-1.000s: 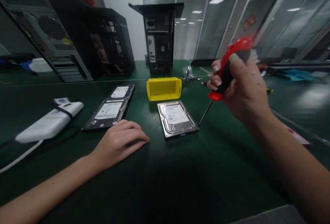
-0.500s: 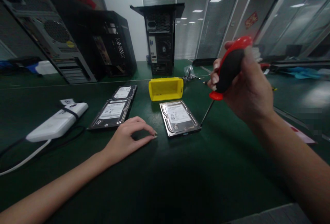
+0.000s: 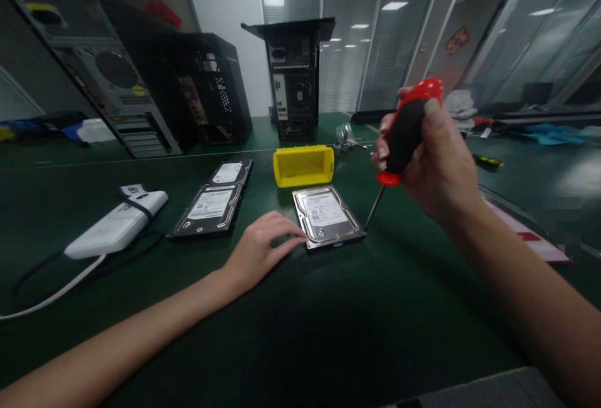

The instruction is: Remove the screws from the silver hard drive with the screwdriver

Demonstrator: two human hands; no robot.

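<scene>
A silver hard drive (image 3: 326, 214) with a white label lies flat on the dark green table (image 3: 300, 326). My right hand (image 3: 432, 158) is wrapped round the red and black handle of a screwdriver (image 3: 406, 132), held tilted, its tip at the drive's near right corner. At the near left corner of the drive, my left hand (image 3: 270, 245) has thumb and fingertips pinched together; whatever they hold, if anything, is too small to name. Behind the drive stands a yellow bin (image 3: 303, 167), its opening facing me.
Two more hard drives (image 3: 211, 201) lie to the left, beside a white power strip (image 3: 117, 223) with cables. Computer cases (image 3: 293, 82) stand at the back. A pink sheet (image 3: 530, 233) and a yellow-black tool (image 3: 488, 161) lie at the right.
My left hand has moved right, from beside the drive to its near left corner. My right hand and the screwdriver handle have shifted slightly left, the tip staying at the corner. The view has shifted slightly.
</scene>
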